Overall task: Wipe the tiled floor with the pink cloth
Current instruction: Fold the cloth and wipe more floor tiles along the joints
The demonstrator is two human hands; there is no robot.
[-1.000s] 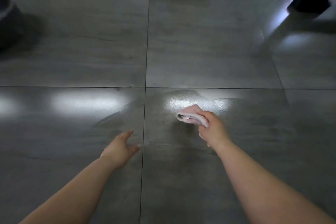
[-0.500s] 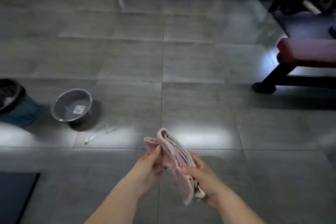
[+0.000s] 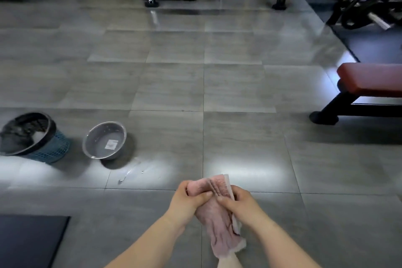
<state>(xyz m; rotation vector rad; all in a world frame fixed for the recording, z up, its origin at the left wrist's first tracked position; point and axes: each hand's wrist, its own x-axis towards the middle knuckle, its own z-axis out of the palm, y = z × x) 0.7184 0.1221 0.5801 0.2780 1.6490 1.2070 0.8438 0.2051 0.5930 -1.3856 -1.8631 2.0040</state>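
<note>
Both hands hold the folded pink cloth [image 3: 219,222] in the air at the bottom centre of the head view, off the grey tiled floor [image 3: 239,93]. My left hand [image 3: 187,202] grips its upper left end. My right hand [image 3: 238,204] pinches it from the right side. The lower end of the cloth hangs down between my forearms. A few water drops and a wet streak lie on the tiles to the left of the hands.
A metal bowl [image 3: 104,140] holding water stands at the left, beside a blue mesh bin [image 3: 32,137]. A dark mat [image 3: 28,241] fills the bottom left corner. A red padded bench [image 3: 369,80] is at the right; gym machines and a barbell [image 3: 369,8] line the back.
The view lifted from the floor to the room. The cloth left the tile and came up into both hands, which now grip it closer together than half a second ago.
</note>
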